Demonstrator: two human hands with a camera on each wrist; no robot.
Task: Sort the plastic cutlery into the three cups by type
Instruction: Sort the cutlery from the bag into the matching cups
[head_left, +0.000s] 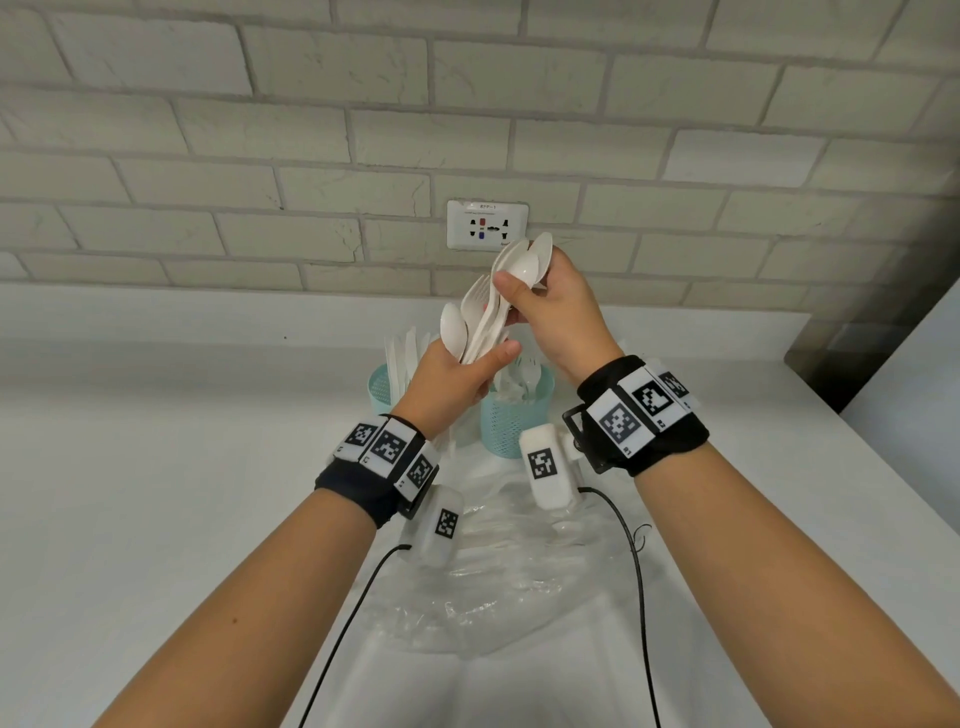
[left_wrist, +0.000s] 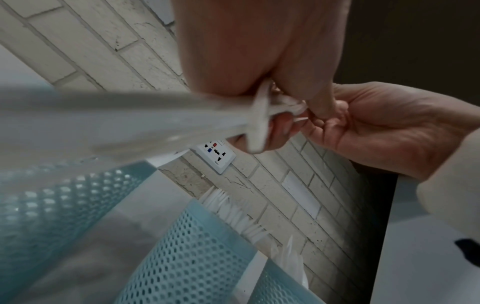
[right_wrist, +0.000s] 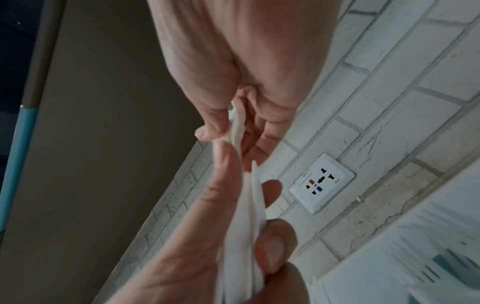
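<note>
My left hand (head_left: 480, 361) grips a bundle of white plastic cutlery (head_left: 480, 319), spoons and forks mixed, held upright above the cups. My right hand (head_left: 519, 291) pinches a few spoons (head_left: 524, 257) by their bowls at the top of that bundle. In the right wrist view the spoons (right_wrist: 237, 123) sit between thumb and fingers, and the bundle (right_wrist: 249, 216) runs down into the left hand. A teal mesh cup (head_left: 511, 421) below holds white pieces. Another teal cup (head_left: 381, 389) at the left holds knives. Forks (left_wrist: 233, 211) stand in a cup (left_wrist: 194, 257). In the head view my left hand hides any third cup.
Crumpled clear plastic wrap (head_left: 493, 571) lies on the white counter (head_left: 156, 467) in front of the cups. A brick wall with a socket (head_left: 487, 224) rises just behind them. Black cables (head_left: 636, 571) hang from both wrist cameras. A dark panel (head_left: 857, 338) borders the right.
</note>
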